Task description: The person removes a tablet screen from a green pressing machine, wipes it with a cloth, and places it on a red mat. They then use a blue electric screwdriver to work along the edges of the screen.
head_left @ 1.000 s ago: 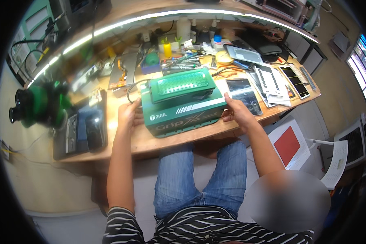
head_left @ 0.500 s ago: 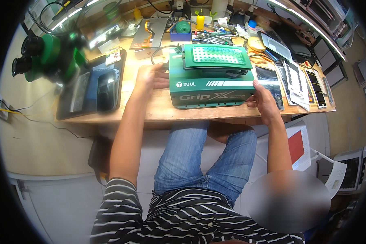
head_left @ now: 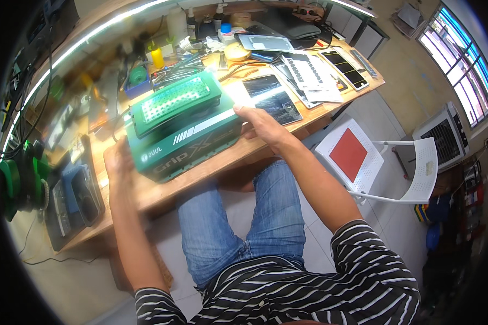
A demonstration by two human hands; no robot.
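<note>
A green box-shaped machine [head_left: 200,143] sits at the front edge of the wooden workbench, its white-marked face toward me. On top of it is a raised plate [head_left: 177,101] with a lit, perforated bright green surface. My right hand [head_left: 261,123] grips the machine's right end, thumb on the upper edge and fingers curled beneath along the side. By the left end is my left hand [head_left: 116,160], smeared by motion, so its fingers and any contact do not show clearly.
Flat panels and a dark tablet-like screen [head_left: 274,100] lie right of the machine. Tools, a yellow bottle [head_left: 156,56] and a blue holder [head_left: 138,86] stand behind. A green microscope [head_left: 19,179] and dark tray [head_left: 73,203] are at left. A white chair [head_left: 358,149] stands right.
The view has swung to the right and tilted, bringing the window and more of the chair into sight. Both hands remain at the machine's ends.
</note>
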